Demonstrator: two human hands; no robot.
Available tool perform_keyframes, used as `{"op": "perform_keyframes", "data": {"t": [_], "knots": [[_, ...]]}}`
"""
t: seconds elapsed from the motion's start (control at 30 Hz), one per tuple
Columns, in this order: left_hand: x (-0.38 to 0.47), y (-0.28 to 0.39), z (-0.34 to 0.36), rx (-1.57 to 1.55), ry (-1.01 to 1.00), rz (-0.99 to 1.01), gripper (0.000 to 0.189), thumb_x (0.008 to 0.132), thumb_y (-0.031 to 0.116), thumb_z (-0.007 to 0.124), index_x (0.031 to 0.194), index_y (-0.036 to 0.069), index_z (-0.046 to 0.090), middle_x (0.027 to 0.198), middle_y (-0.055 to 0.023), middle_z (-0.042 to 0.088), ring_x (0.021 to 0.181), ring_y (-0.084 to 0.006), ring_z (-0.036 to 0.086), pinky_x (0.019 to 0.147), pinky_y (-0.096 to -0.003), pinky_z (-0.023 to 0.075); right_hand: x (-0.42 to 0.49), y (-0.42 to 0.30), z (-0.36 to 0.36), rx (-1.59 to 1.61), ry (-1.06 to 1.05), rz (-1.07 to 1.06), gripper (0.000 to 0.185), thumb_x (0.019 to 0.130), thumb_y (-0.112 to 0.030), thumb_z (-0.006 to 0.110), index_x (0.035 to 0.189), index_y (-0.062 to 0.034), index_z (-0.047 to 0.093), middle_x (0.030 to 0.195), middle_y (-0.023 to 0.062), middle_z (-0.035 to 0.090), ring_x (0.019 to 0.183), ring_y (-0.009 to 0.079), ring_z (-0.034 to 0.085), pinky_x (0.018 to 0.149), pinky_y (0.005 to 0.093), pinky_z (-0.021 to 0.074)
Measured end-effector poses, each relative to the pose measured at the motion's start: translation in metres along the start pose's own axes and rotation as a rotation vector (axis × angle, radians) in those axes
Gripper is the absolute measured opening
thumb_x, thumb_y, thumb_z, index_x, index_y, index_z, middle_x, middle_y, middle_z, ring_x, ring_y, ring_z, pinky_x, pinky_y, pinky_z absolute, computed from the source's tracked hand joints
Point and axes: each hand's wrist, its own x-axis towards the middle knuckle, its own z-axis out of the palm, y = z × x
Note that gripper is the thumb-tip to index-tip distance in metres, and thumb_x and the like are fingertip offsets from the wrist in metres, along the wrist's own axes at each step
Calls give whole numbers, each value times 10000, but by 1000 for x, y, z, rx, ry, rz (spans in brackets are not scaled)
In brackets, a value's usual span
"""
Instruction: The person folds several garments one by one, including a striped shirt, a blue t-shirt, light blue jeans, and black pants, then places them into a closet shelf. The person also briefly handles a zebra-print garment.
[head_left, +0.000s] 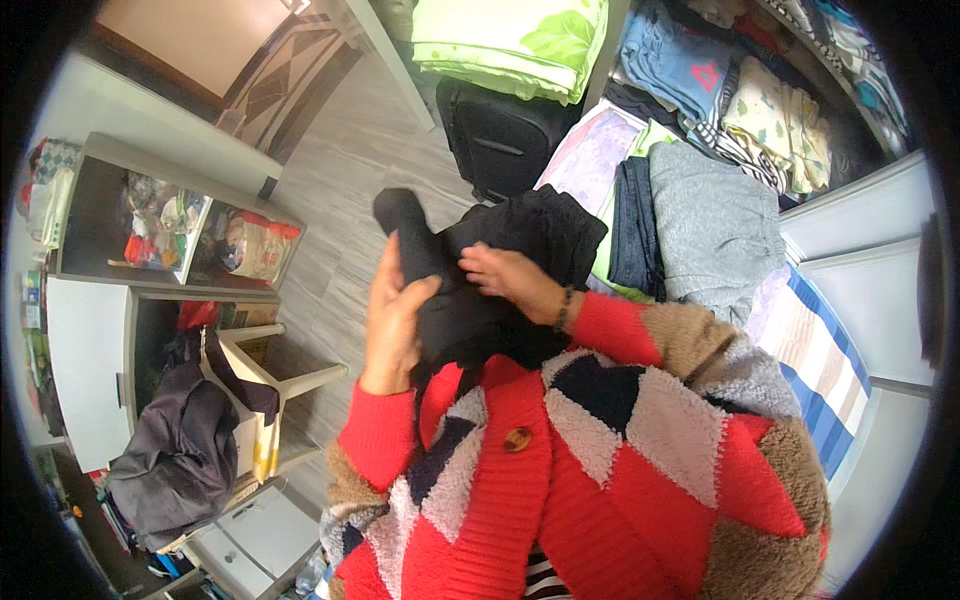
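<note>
A black garment (480, 315) is held up in front of my chest, one part of it sticking up at the upper left and a wider, bunched part spreading to the right. My left hand (394, 322) grips its left part, thumb across the front. Against the middle of the cloth lies my right hand (517, 281), slightly blurred, fingers extended and palm towards the fabric; it does not appear to grip anything. To the right of the garment lie folded dark jeans (636, 229) and folded grey sweatpants (712, 221).
A black suitcase (506, 139) carries folded green bedding (510, 45). Folded clothes (675, 64) fill an open wardrobe at upper right. On the left are a shelf unit (172, 281), a stool (315, 381) and a dark bag (180, 450). Striped bedding (817, 360) lies at right.
</note>
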Motion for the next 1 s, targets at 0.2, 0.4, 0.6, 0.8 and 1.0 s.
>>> {"op": "perform_keyframes", "data": {"t": [0.2,0.4,0.6,0.8,1.0], "knots": [[32,-47,70,143,-336,-183,722,904,50,576,1499,-3,170,1128,-88,583,985,-158,590,904,-287,462,-69,-50,-50,277,160,-168,642,965,-566,408,1352,-58,477,1273,119,576,1106,206,562,957,358,434],[35,-97,75,165,-739,-250,587,958,120,548,1460,-24,279,1313,-125,533,1212,-181,508,1037,-285,370,-81,-57,-76,-224,396,-136,502,844,-177,700,1233,67,498,1129,145,629,1001,206,607,828,286,484],[17,-56,58,208,-438,-56,228,956,79,533,1125,-28,642,1072,-80,671,998,-155,629,892,-276,478,-60,-55,-52,-1178,574,-629,430,789,-92,646,1198,-51,521,1062,221,637,992,403,603,847,451,490],[26,-108,-6,9,327,-74,361,900,163,665,1206,27,528,929,-9,587,792,-95,545,728,-228,460,-71,-68,-84,-1337,652,-315,413,779,-150,670,1155,-37,540,1126,202,594,1051,377,576,883,434,484],[43,-122,11,-362,54,-463,457,875,282,679,1215,-8,582,1123,-160,649,960,-302,630,860,-385,508,-40,-47,-110,-1286,652,-207,661,742,-423,735,1143,51,509,1118,266,583,1057,414,581,886,447,494]]}}
